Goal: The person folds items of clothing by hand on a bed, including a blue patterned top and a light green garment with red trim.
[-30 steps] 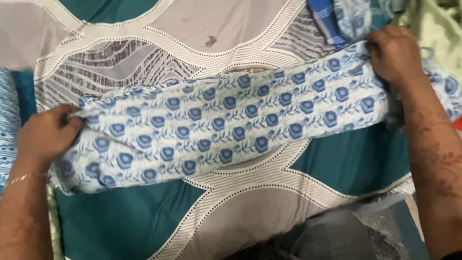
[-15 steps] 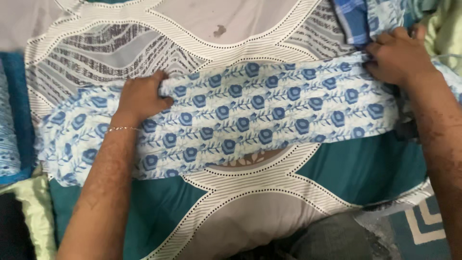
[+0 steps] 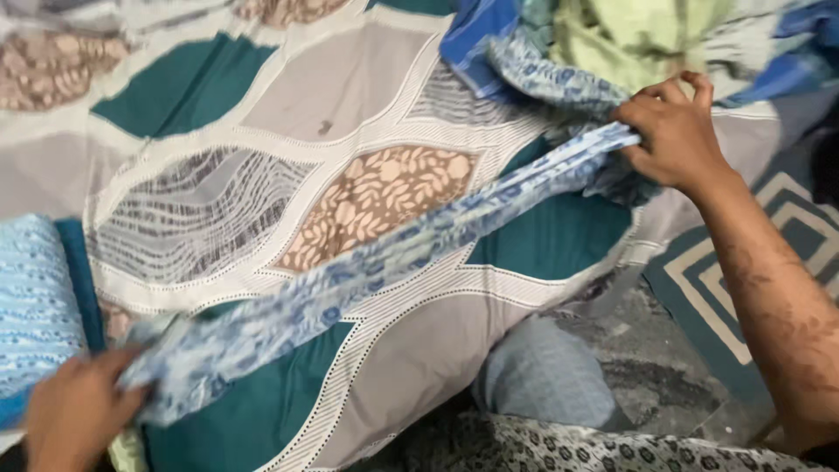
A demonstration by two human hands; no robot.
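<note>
— Where's the blue floral cloth (image 3: 384, 262)?

— I see it stretched in a narrow band above the patterned bedsheet (image 3: 262, 114) — my left hand (image 3: 74, 411) clenches one end, my right hand (image 3: 673, 131) pinches the other beside the heaped clothes (image 3: 629, 35).

A home bedroom is suggested by a patterned bedsheet (image 3: 524, 253) and piled clothes (image 3: 612, 39).
</note>
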